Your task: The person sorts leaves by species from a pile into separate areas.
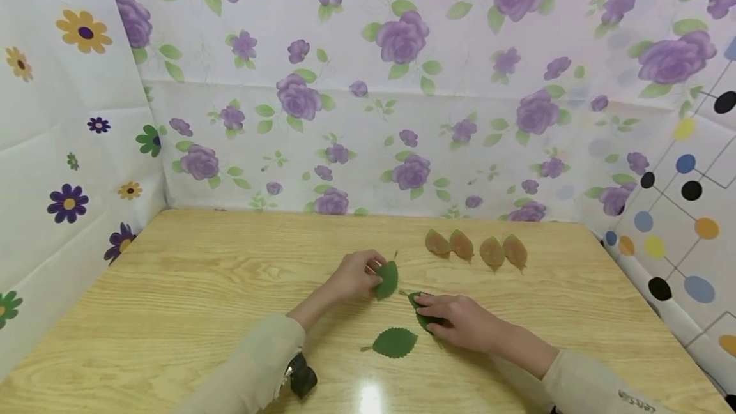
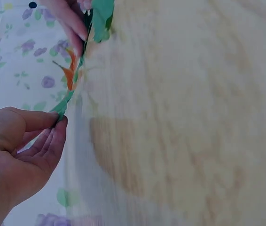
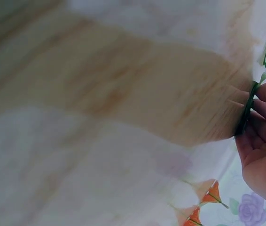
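The left hand (image 1: 361, 275) pinches an upright-pointing green leaf (image 1: 388, 281) by its left side, stem toward the back; in the left wrist view, thumb and fingers of this hand (image 2: 25, 150) grip the leaf's end (image 2: 62, 106). To its right, the right hand (image 1: 462, 323) holds a second green leaf (image 1: 421, 302), partly covered by the fingers. The right wrist view shows that leaf (image 3: 248, 110) edge-on between the thumb and fingers of the right hand (image 3: 264, 136). A third green leaf (image 1: 395, 342) lies in front of both hands, untouched, its stem pointing left.
Several brownish leaves (image 1: 461, 245) lie in two pairs at the table's back right. The wooden table (image 1: 190, 286) meets a flowered cloth (image 1: 356, 145) behind, with patterned cloths on both sides. A dark object (image 1: 301, 375) hangs at the left cuff.
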Tool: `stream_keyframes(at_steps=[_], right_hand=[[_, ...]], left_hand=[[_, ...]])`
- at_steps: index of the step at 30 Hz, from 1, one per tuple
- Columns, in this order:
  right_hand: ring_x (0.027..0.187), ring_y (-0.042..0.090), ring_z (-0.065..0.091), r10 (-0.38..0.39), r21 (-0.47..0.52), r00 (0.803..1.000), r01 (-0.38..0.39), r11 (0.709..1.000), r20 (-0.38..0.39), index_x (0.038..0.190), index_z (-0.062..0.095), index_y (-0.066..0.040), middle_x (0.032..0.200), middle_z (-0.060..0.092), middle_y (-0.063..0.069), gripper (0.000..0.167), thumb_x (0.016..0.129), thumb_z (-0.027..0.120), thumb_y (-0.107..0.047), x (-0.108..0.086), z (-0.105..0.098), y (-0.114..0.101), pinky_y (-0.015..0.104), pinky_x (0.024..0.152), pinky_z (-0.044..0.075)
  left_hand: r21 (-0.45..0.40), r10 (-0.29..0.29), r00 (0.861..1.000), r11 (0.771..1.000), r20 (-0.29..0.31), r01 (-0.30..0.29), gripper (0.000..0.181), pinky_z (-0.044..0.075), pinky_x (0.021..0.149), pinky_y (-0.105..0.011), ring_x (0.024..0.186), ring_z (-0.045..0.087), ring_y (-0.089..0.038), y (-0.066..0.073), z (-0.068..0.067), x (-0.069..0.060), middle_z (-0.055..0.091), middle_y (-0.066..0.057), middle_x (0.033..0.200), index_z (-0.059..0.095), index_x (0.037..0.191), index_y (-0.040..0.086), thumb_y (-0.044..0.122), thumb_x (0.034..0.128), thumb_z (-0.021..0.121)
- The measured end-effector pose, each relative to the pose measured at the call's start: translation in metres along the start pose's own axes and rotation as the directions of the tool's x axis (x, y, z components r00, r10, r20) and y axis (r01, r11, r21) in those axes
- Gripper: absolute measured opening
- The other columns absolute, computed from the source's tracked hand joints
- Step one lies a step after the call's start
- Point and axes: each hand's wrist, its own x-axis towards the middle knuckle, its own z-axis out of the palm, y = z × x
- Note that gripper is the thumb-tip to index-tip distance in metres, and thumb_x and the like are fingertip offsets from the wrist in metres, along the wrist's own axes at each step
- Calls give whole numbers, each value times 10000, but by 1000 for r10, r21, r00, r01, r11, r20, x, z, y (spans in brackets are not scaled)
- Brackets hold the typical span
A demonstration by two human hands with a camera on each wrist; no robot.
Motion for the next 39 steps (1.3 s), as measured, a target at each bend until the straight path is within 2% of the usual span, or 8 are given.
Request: stream_keyframes(at_steps=[6, 9, 12, 20, 25, 27, 32, 39], right_hand=[[1153, 369, 555, 41, 46, 999, -42, 998, 14, 1184, 641, 80, 1307, 557, 218, 308, 909, 664, -55, 0, -3, 0, 381, 886, 511], [1158, 374, 549, 41, 55, 999, -41, 998, 17, 1187, 634, 86, 1311, 551, 222, 314, 907, 665, -52, 1, -3, 0, 380, 893, 506], [1154, 381, 548, 39, 60, 999, -40, 997, 15, 1185, 631, 93, 1309, 547, 233, 315, 903, 666, -43, 1, -2, 0, 375, 892, 504], [1156, 385, 546, 44, 66, 999, -46, 997, 20, 1196, 624, 89, 1318, 539, 239, 318, 909, 660, -46, 1, -2, 1, 373, 896, 503], [1167, 372, 542, 53, 71, 998, -55, 996, 28, 1204, 623, 80, 1328, 538, 225, 322, 916, 657, -59, 1, -2, 0, 375, 906, 497], [1168, 374, 540, 54, 73, 998, -56, 996, 29, 1205, 623, 81, 1329, 536, 226, 323, 915, 657, -57, 1, -3, 0, 377, 907, 497], [1177, 379, 534, 57, 80, 998, -60, 995, 35, 1204, 622, 82, 1331, 532, 231, 319, 915, 654, -49, 3, -3, -2, 385, 917, 490], [1165, 374, 554, 75, 47, 996, -77, 996, 39, 1187, 637, 69, 1323, 548, 216, 310, 900, 669, -44, 3, -6, -4, 404, 920, 491]], left_hand=[[-54, -63, 994, 997, -94, 58, 270, 543, 766, -357, 937, 624, -281, -5, -16, 5, 649, -146, 1012, 633, 1129, -30, -45, 861, 660], [-76, -128, 981, 990, -143, 118, 268, 544, 774, -352, 948, 623, -280, -11, -28, 7, 651, -150, 1015, 636, 1130, -37, -40, 863, 663], [-80, -190, 968, 981, -165, 179, 277, 544, 791, -347, 967, 619, -293, -22, -42, 8, 648, -171, 1029, 622, 1147, -70, -39, 873, 652], [-92, -284, 939, 958, -195, 271, 277, 528, 850, -370, 1046, 583, -360, -52, -89, 1, 607, -254, 1115, 580, 1177, -126, -52, 910, 590], [-67, -314, 925, 949, -213, 307, 294, 517, 872, -389, 1082, 557, -390, -61, -117, -6, 576, -290, 1155, 547, 1212, -143, -37, 938, 557], [-83, -329, 921, 944, -208, 319, 311, 519, 874, -388, 1095, 551, -396, -63, -126, -10, 555, -301, 1182, 522, 1241, -149, -30, 953, 538], [-119, -369, 910, 928, -189, 352, 334, 509, 895, -398, 1124, 530, -399, -68, -142, -22, 508, -309, 1235, 480, 1280, -151, -17, 975, 507], [-26, -377, 909, 925, -180, 378, 310, 494, 901, -426, 1082, 534, -404, -83, -151, -33, 542, -302, 1161, 514, 1218, -164, -18, 945, 536]])
